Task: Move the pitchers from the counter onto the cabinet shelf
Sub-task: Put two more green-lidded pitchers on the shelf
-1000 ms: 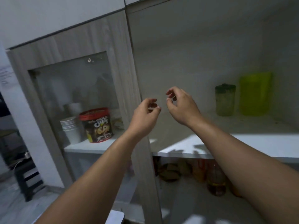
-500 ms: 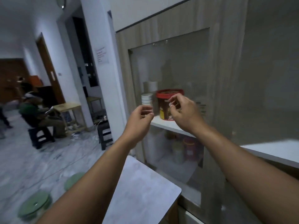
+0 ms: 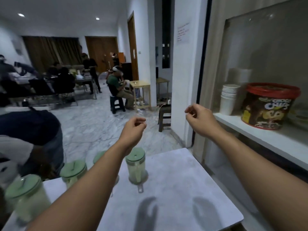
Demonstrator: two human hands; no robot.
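Several clear pitchers with pale green lids stand on the white counter (image 3: 183,189). The nearest pitcher (image 3: 136,167) is just right of my left forearm, its handle toward me. A second pitcher (image 3: 74,170) and a third pitcher (image 3: 25,195) stand farther left, and another lid (image 3: 100,158) peeks out behind my forearm. My left hand (image 3: 133,129) hovers above the nearest pitcher, loosely curled and holding nothing. My right hand (image 3: 198,119) is raised at the right, also loosely curled and holding nothing. The glass-fronted cabinet shelf (image 3: 266,139) is at the right.
A red-lidded cereal tub (image 3: 270,105) and a stack of white paper cups (image 3: 229,99) sit behind the cabinet glass. A person in dark clothes (image 3: 30,127) bends close at the counter's left. A dark stool (image 3: 164,117) stands on the marble floor; people sit in the room beyond.
The view has swung left from the open cabinet to the counter, bringing the pitchers into sight. My hands have moved apart and still hold nothing.
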